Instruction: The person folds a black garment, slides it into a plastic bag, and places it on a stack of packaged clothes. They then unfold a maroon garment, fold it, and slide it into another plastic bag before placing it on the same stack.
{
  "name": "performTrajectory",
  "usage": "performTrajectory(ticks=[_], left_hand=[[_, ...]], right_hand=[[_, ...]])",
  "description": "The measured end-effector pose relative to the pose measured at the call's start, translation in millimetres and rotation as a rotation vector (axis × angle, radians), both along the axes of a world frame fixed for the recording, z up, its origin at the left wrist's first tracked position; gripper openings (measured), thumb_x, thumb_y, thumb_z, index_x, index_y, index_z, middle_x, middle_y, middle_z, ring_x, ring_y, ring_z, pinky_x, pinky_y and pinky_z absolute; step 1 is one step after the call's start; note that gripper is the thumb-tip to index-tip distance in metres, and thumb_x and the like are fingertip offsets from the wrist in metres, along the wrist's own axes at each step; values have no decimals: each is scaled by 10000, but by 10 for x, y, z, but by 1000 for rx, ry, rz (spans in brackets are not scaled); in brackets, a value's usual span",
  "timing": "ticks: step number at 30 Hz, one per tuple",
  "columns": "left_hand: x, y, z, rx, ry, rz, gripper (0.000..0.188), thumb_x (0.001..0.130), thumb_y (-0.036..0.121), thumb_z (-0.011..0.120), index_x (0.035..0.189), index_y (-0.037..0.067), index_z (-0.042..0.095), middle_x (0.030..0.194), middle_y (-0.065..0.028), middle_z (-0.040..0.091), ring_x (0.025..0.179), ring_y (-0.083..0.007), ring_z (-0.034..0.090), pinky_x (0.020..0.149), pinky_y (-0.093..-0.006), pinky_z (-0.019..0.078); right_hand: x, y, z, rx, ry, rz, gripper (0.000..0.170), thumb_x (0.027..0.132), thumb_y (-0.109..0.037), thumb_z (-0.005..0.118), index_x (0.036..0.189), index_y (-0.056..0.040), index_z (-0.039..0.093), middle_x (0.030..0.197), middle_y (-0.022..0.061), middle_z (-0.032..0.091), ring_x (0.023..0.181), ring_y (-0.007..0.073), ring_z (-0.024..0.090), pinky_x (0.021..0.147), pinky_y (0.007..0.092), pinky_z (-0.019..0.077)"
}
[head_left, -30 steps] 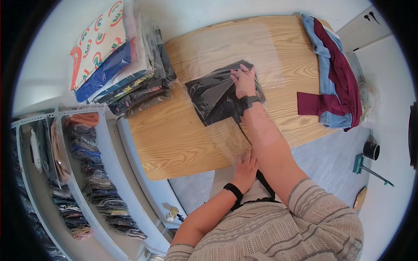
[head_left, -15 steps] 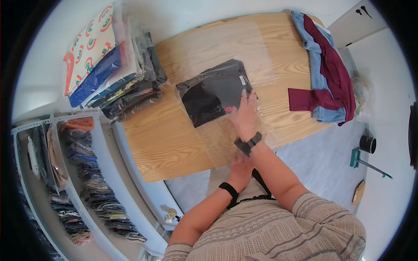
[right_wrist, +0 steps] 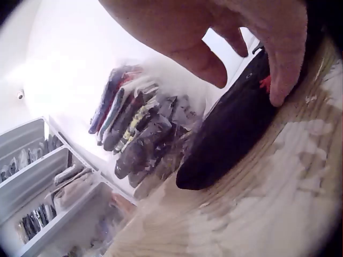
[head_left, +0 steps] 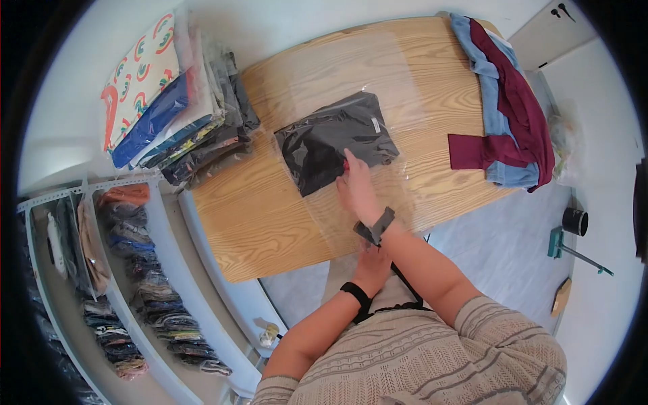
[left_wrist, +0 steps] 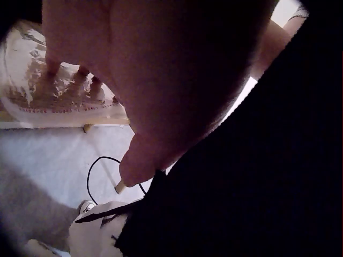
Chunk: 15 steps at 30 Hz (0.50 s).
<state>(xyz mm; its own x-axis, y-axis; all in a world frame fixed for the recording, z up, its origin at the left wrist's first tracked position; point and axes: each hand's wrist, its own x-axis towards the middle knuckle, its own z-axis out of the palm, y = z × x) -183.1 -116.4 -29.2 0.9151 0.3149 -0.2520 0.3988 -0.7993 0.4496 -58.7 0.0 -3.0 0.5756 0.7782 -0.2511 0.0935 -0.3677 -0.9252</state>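
Charcoal garment (head_left: pixel 324 145): head view, folded flat on the wooden table (head_left: pixel 246 239), apparently inside clear film (head_left: pixel 337 67); white label (head_left: pixel 376 125) near the far right corner.
Right hand (head_left: pixel 362 194): at the near edge, by a red detail (head_left: pixel 346 165).
Left hand (head_left: pixel 370 271): low by the table edge, partly hidden behind the right wrist.
Film work: probably settling the garment in its wrap; the next move calls for light, flat fingers so nothing creases.
Red detail, against half a second ago: slightly farther left; the right hand has shifted left too, uncovering the right corner, and the label hasn't moved.
Left fingers: left wrist view, spread against glossy film, thumb apart, no grasp visible.
Right fingers: right wrist view, loosely bent and parted, one tip against the garment by the red; no firm grasp shows.
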Motion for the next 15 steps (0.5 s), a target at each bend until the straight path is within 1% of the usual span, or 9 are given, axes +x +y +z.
performTrajectory(ticks=[2,6,8,9,11,12,13,14,15], left_hand=[[-7,-6,62,51,20,-36,445,828,184,501,1256,63,513,1260,-170,518,1186,-346,459,960,-546,331],[44,53,165,58,54,8,414,817,167,515,1213,46,532,1223,-190,538,1160,-350,481,984,-498,339],[17,41,94,-22,139,4,400,812,157,519,1194,39,538,1211,-195,542,1150,-350,484,993,-475,343],[-8,22,31,-127,24,100,416,812,153,517,1211,36,526,1219,-184,541,1137,-351,495,1018,-497,313],[-86,-33,-89,-489,-264,464,463,781,102,532,1236,21,502,1263,-195,516,1159,-384,475,1066,-505,260],[-144,-18,-43,-498,-267,472,463,781,102,532,1236,21,502,1263,-195,516,1159,-384,475,1066,-505,260],[-219,46,61,-363,-210,272,408,805,132,538,1198,25,526,1231,-199,536,1158,-363,478,1035,-477,300],[-292,125,222,-230,-151,73,357,829,162,544,1160,30,550,1199,-202,555,1157,-342,481,1005,-449,341],[-274,327,663,-133,-348,-49,305,815,181,586,1081,33,584,1140,-177,584,1085,-337,520,938,-453,394]], right_hand=[[6,50,-359,258,-403,92,556,794,28,568,1314,12,372,1288,254,376,1204,398,403,1000,376,370],[-5,16,-349,204,-258,86,567,772,55,568,1304,21,373,1309,274,363,1218,429,383,1025,406,344],[-33,-255,-129,250,-746,310,542,768,31,572,1284,27,406,1333,288,360,1215,458,379,1024,437,344],[-55,-404,7,249,-749,317,542,768,31,572,1284,27,406,1333,288,360,1215,458,379,1024,437,344],[-119,-781,269,191,-518,354,473,768,-64,590,1212,65,493,1274,314,421,1184,468,392,1003,470,352],[-142,-1012,335,177,-513,489,457,781,-79,586,1208,61,502,1266,296,442,1171,452,414,996,465,361],[-96,-1201,397,160,-506,622,442,794,-95,583,1203,56,512,1258,278,462,1157,436,436,990,460,369],[69,-1307,643,108,-260,840,396,809,-108,582,1173,44,541,1203,260,509,1105,403,487,956,433,400],[257,-1384,957,50,-2,1044,353,825,-121,581,1143,32,571,1147,241,556,1053,370,539,922,406,432]])
